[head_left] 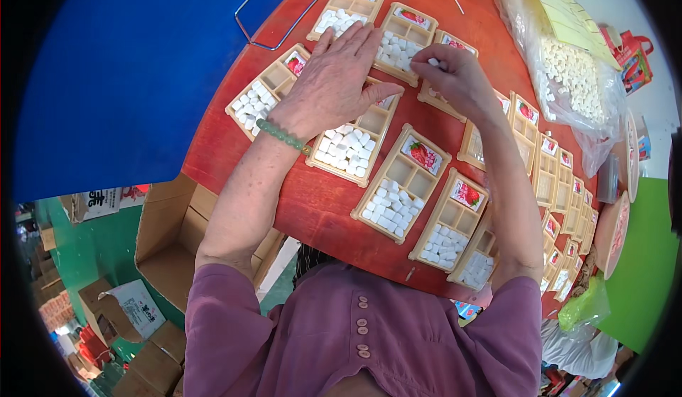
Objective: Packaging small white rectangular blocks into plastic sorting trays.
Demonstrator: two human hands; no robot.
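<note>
My left hand, with a green bead bracelet on its wrist, lies with fingers stretched out over the upper edge of a tan compartment tray. Its fingertips reach a far tray that holds small white blocks. To the right, my right hand is closed in a pinch, with small white pieces showing between the fingers. It is above the gap between a tray of white pieces and another tray, partly hidden by the hand. Each tray has a strawberry-picture card in its top compartment.
More trays stand in rows across the red table, stacked towards the right. A clear bag of white pieces lies at the far right. A metal wire stand is at the back left. Below left is an open cardboard box.
</note>
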